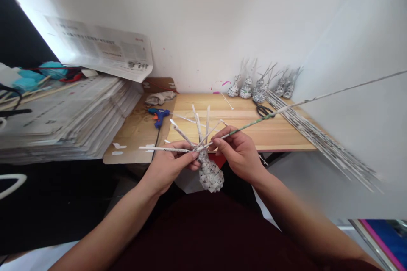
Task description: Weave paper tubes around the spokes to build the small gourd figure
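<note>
Dark maroon clothing [210, 228] fills the bottom edge, with two bare forearms reaching forward from either side of it. Between the hands, just above the lap, is a small bulb-shaped woven paper piece [211, 175], its round end tipped down toward the wearer and its narrow neck pointing up and away. Pale paper spokes [208, 120] fan out from that neck, mostly forward and to the left.

Thumb and fingers of the left hand [176, 161] pinch the neck where the spokes meet. On the other side, the right hand [237, 150] has its thumb and forefinger pressed together on a long paper strip [254, 124] (greenish for part of its length). The key relation is here: the strip slants from the neck up to the right, across the line of the woven body, with the left hand nearer the crossing and the right slightly farther out along the strip.

Behind them, a wooden table [203, 100] bears a blue glue gun [161, 117], a row of similar woven pieces [246, 89] and a bundle of paper sticks [321, 142].

Some left fingertips are hidden behind the neck. The strip's far end is cut off by the right edge, and how its near end joins the weave is hard to make out.
</note>
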Motion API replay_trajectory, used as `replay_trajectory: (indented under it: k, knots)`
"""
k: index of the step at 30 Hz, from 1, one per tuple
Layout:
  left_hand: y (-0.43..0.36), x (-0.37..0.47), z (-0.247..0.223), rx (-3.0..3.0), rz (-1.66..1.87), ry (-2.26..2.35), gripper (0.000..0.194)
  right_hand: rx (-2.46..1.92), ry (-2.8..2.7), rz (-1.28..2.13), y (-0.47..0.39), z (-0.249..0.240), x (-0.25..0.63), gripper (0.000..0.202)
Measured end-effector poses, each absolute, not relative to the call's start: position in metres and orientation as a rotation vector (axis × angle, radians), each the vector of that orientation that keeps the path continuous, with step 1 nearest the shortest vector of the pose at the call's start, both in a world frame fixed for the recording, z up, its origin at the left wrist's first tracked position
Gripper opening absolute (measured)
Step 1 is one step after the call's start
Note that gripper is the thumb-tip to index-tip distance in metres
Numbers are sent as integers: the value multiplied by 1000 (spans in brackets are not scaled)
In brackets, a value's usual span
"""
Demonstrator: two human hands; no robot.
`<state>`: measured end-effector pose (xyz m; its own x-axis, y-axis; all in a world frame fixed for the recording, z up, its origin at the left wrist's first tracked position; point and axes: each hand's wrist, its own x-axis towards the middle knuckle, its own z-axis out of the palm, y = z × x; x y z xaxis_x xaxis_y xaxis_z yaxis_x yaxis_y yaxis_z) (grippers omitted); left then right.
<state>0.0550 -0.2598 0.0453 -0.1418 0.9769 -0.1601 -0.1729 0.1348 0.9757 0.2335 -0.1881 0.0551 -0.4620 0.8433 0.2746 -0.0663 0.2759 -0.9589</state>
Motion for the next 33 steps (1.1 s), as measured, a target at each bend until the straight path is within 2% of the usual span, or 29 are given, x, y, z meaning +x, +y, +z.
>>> replay_trajectory:
  k: [12,25,33]
  knots:
    - [-261,54,46,905,1255,1241,28,-688,-1716,1306,-186,51,235,15]
    - [-262,53,46,949,1283,1295,30,-766,-1983,874,-189,56,235,20]
    - [-264,51,47,1031,1234,1381,27,-787,-1991,887,-188,54,231,21]
